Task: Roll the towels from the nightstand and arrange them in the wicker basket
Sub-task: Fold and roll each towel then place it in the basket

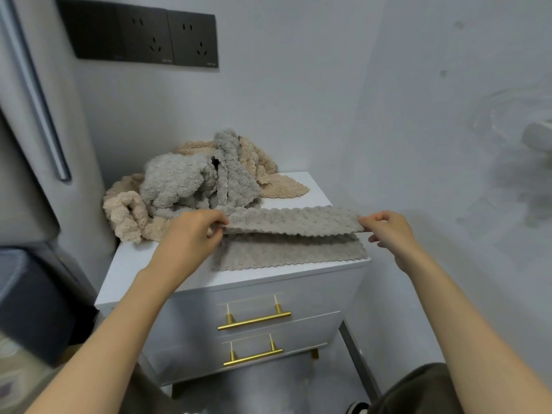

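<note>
Pale wall behind and to the right of a white counter with two drawers.

Heap of unrolled towels, grey and beige, lay crumpled over the counter's back left corner. One beige end spread flat toward the back right corner.

Black socket panel was mounted on the wall above the heap.

Grey towel lay folded lengthwise along the front edge of the counter, near its front right corner. The lower layer rested flat on the counter. The upper fold was raised off it and stretched between the two hands.

Left hand pinched the left end of the raised fold, fingers curled round the cloth.

Right hand pinched the right end, at the counter's right edge, fingers closed on the towel's corner.

Two brass bar handles sat on the drawer fronts, one above the other.
</note>
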